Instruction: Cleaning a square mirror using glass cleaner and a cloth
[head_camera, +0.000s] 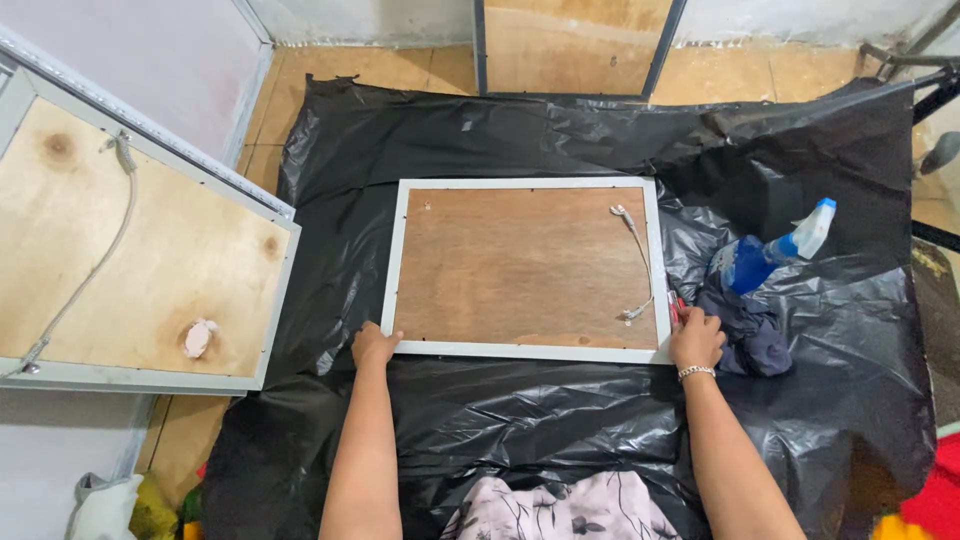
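Note:
A rectangular frame with a white border and brown wooden backing lies face down on black plastic sheeting. A short white cord is stapled to its back near the right side. My left hand grips the frame's near left corner. At the near right corner my right hand, with a bracelet on the wrist, holds the frame's edge, with something small and red beside the fingers.
A blue spray bottle and a dark cloth lie right of the frame. A bigger frame with plywood backing and a cord leans at left. Another frame stands at the far wall. Tiled floor surrounds the sheeting.

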